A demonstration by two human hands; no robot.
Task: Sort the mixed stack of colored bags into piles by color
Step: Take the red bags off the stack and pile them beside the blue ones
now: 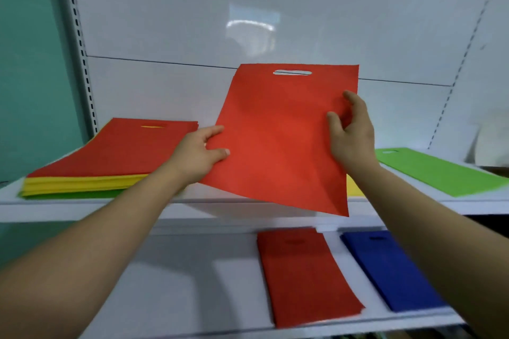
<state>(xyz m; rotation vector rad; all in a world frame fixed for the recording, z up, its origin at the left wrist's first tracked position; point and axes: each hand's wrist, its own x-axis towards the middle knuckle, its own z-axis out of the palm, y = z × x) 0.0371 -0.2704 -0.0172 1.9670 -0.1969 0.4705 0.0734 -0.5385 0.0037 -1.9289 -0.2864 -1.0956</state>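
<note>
A flat red fabric bag with a cut-out handle slot (281, 140) is held upright in the centre of the frame, above the white upper shelf (82, 208). The left hand (197, 155) pinches its left edge, and the right hand (351, 135) grips its right edge with thumb in front; the hands are well apart. At left on that shelf lies the mixed stack of bags (110, 151) (red on top, yellow beneath, green lowest). A flat green bag (440, 173) lies at right. On the white lower shelf (179, 283), lower right of the frame, a red pile (303, 275) sits beside a blue pile (391, 270).
</note>
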